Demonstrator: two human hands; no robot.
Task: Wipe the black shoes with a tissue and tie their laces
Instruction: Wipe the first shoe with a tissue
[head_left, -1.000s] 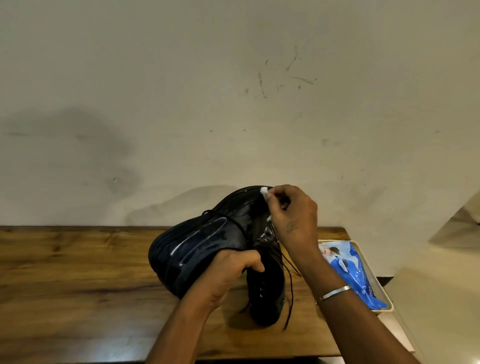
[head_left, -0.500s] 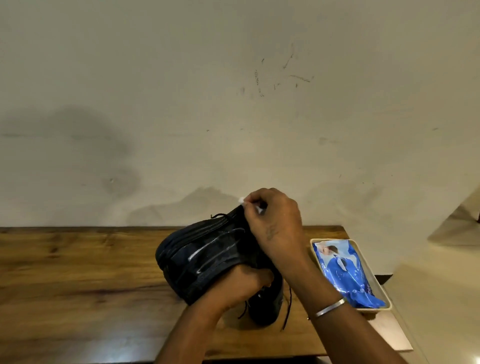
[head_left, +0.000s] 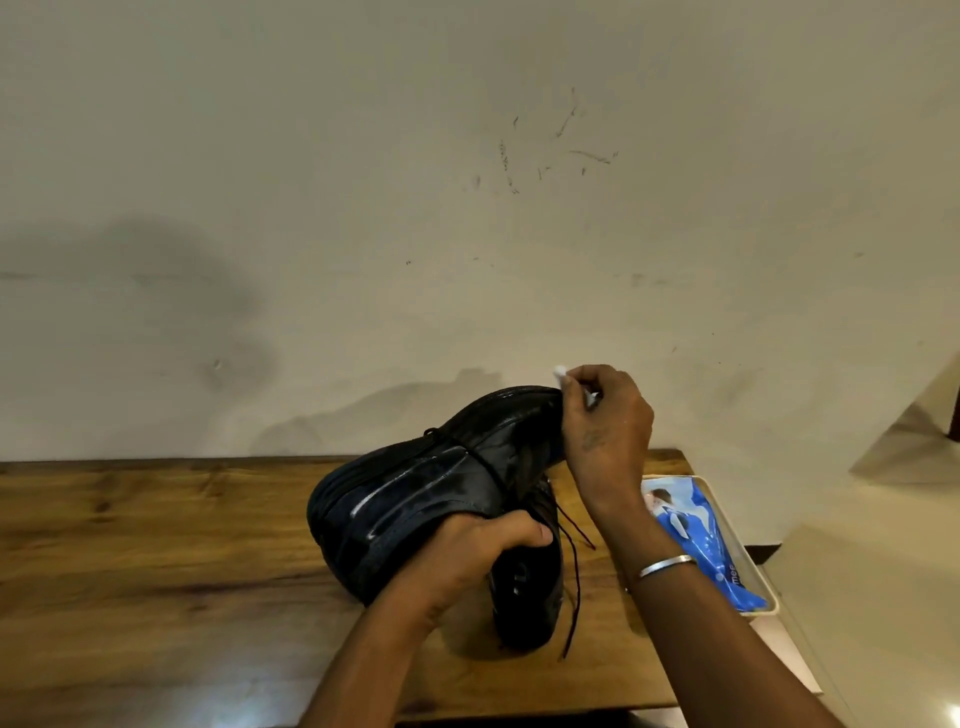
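Seeing left hand (head_left: 483, 551) curled round black shoe (head_left: 426, 499), lifted, long axis slanting up toward right hand (head_left: 608, 431). Its fingertips pinch tissue wad (head_left: 560, 371) right at shoe's upper end; I'd drag down-left along it next.

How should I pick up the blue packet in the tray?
Come from above and pinch the blue packet across its narrow width, near the middle. It lies flat in the shallow tray, whose rim would probably block fingers sliding in sideways.
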